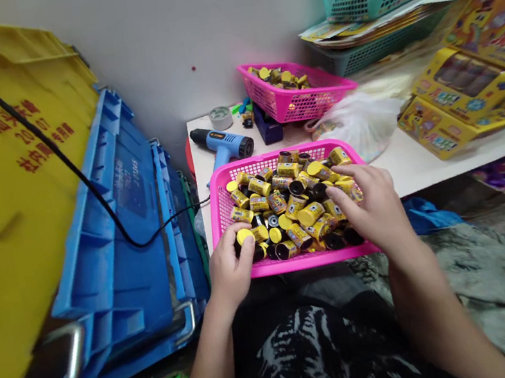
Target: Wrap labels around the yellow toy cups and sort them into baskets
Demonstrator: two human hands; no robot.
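A pink plastic basket (295,264) sits in front of me, filled with small canisters (295,207) that have yellow printed wraps, black ends and some yellow caps. At the basket's near left corner, my left hand (229,265) pinches a yellow-capped canister (244,236) between thumb and fingers. My right hand (372,200) reaches over the right side of the basket, thumb and fingers apart above the canisters. Its fingertips are close to or touching a few of them; exact contact is hard to see.
Behind the basket lie a blue heat gun (225,143), a tape roll (220,118) and a second pink basket (286,101). A plastic bag (362,121) and yellow boxes (455,94) stand right. Blue crates (129,237) rise left, crossed by a black cable (103,205).
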